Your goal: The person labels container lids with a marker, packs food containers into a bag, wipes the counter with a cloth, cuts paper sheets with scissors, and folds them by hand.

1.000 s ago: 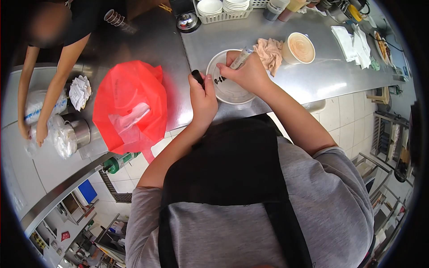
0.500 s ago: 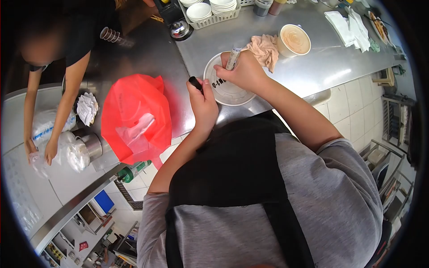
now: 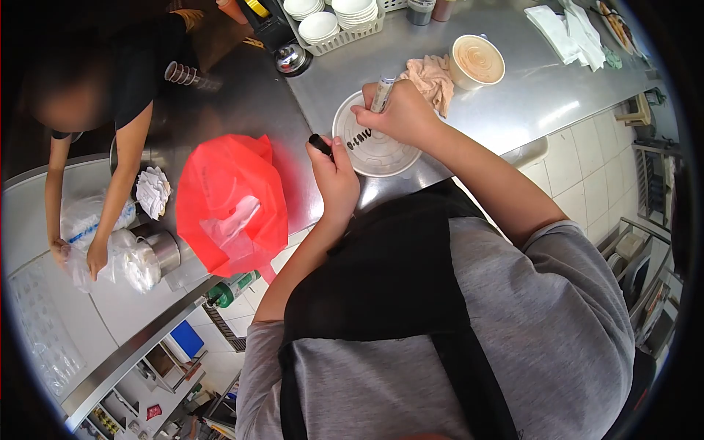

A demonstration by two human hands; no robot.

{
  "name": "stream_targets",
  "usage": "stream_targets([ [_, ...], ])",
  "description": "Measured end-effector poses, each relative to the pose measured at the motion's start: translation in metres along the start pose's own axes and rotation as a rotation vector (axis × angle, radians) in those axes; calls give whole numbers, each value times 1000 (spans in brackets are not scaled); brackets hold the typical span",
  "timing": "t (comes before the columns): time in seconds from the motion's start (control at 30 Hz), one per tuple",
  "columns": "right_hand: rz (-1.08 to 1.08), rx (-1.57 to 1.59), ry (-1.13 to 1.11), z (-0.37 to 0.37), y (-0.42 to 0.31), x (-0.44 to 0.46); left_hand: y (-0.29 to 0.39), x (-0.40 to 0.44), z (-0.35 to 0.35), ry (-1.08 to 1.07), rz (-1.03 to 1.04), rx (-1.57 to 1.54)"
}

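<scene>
At the left edge of the round, pale translucent plastic lid [image 3: 385, 156] on the grey steel table [image 3: 539, 84], the left hand [image 3: 336, 172] grips a black cylindrical cap [image 3: 320, 144]. Above the lid, the right hand [image 3: 400, 114] clasps a white-barrelled marker [image 3: 382, 93], likely light and stiff. The lid looks slick and flexible, best steadied by its rim. Beyond its right lies a crumpled peach cloth [image 3: 433, 82].

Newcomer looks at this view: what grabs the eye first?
Probably the red bag, left of centre, the boldest colour here. Next, upper centre: the right hand grips a marker over a lid with black writing, while the left hand beside it holds a black cap. Far left, a co-worker's hands are on clear plastic.
</scene>
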State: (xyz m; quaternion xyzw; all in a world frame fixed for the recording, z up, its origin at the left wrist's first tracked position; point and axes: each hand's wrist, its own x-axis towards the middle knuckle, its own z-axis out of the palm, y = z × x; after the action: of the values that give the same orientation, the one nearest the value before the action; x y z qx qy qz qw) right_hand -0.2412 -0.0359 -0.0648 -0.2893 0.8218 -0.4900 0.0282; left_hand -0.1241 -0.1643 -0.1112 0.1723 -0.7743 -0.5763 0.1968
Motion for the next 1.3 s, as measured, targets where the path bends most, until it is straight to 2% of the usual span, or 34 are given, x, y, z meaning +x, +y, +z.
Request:
stream_targets([
  [0.2,-51,-19,-16,1,3,-1,-3,0,1,-2,3,-5],
  [0.3,-26,-18,59,3,4,0,2,-1,0,-18,-27,-27],
  [0.4,-49,-28,-16,0,3,0,-2,-1,0,-15,-18,-24],
  [0.57,77,-50,-62,-8,-1,4,0,0,1,-12,-9,-9],
  [0.67,48,-104,-123,-7,3,2,1,0,1,-14,-7,-12],
  [1.0,71,-58,-60,-11,0,7,0,0,2,-10,-5,-23],
  [1.07,-21,-57,-4,-6,3,5,2,0,1,-17,-21,-12],
  [1.3,0,-98,-62,-9,10,7,2,0,1,-15,-13,-23],
])
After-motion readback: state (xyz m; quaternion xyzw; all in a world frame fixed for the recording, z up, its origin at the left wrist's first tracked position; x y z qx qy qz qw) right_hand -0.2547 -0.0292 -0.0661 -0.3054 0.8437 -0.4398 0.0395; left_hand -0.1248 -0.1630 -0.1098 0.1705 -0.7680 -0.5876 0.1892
